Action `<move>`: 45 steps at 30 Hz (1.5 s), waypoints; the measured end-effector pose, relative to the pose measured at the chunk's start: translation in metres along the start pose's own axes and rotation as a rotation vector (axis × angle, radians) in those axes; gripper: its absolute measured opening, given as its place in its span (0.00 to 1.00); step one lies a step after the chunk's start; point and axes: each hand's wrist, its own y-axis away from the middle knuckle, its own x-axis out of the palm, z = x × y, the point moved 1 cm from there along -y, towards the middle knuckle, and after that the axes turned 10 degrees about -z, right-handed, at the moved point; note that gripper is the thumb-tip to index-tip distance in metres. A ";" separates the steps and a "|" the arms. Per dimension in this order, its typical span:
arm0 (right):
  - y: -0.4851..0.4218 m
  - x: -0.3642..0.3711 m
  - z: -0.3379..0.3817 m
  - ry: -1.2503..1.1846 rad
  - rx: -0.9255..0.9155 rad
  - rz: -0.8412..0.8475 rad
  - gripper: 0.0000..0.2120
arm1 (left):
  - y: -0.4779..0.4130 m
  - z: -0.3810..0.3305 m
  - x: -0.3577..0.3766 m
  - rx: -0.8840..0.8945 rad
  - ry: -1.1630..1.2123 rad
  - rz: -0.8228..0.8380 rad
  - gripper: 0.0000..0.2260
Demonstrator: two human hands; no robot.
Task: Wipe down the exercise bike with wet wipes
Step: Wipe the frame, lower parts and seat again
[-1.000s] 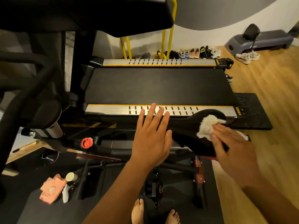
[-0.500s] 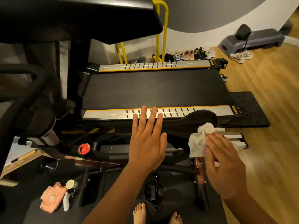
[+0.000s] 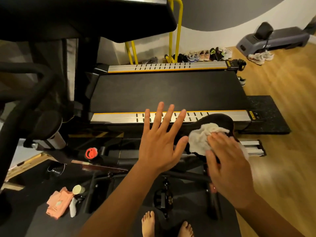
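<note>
Wood-floored gym room, black treadmill (image 3: 162, 93) behind: saddle wiping.
Right hand (image 3: 227, 168) presses a crumpled white wet wipe (image 3: 201, 135) onto the black padded exercise-bike saddle (image 3: 220, 118), fingers laid flat, slightly blurred. Left hand (image 3: 160, 139) sits at the saddle's narrow front end, fingers straight and spread; contact cannot be confirmed.

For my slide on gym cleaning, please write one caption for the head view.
Right hand presses a white wipe on the black saddle; left hand spread open beside it.
</note>
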 end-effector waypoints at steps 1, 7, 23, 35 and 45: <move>-0.009 0.007 0.012 0.012 -0.049 0.058 0.23 | -0.008 0.000 0.000 0.031 -0.015 0.011 0.28; -0.074 0.020 0.017 0.111 -0.017 0.196 0.18 | -0.022 0.000 0.005 0.044 -0.063 0.037 0.26; -0.138 0.024 -0.023 0.276 0.072 0.539 0.21 | -0.029 -0.005 0.007 -0.044 0.019 0.108 0.27; -0.120 0.013 -0.021 0.097 0.165 0.342 0.18 | -0.029 0.001 0.002 -0.096 0.132 0.098 0.28; -0.017 -0.016 -0.013 -0.284 0.762 -0.128 0.17 | -0.029 -0.001 0.003 -0.090 0.145 0.134 0.29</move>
